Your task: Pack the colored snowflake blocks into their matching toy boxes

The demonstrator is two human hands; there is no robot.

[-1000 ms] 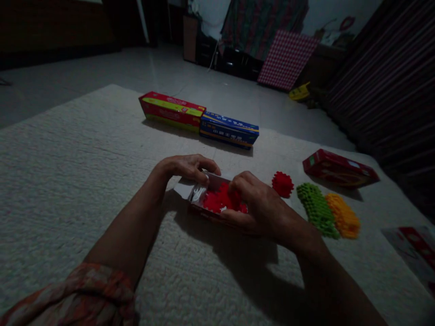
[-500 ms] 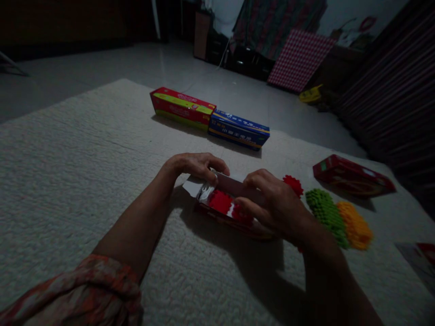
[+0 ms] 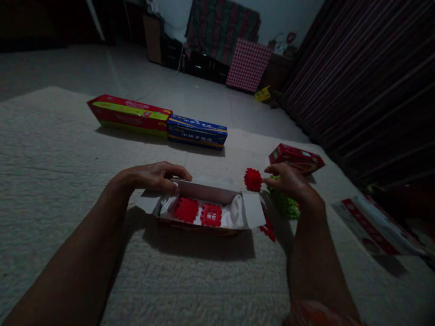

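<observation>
An open cardboard box (image 3: 205, 232) with flaps folded out sits on the mat in front of me. Inside lie a white cloth (image 3: 236, 215), a solid red toothed block (image 3: 186, 210) and a red toothed block with a window pattern (image 3: 211, 215). My left hand (image 3: 158, 178) grips the box's far left wall, thumb on the inside. Right of the box, my right hand (image 3: 288, 182) has its fingers apart beside a round red toothed piece (image 3: 253, 179). Below that hand lies a green bumpy bundle (image 3: 285, 203), partly hidden. Another red piece (image 3: 268, 228) shows by the right flap.
A red-and-yellow box (image 3: 131, 115) and a blue box (image 3: 197, 131) stand end to end farther back. Behind my right hand is a dark red box (image 3: 299, 158). A red-and-white package (image 3: 377, 226) lies at far right, near a striped curtain (image 3: 346, 68).
My right hand has left the inside of the box and moved right to the round red piece. My left hand still holds the box. The view has turned right.
</observation>
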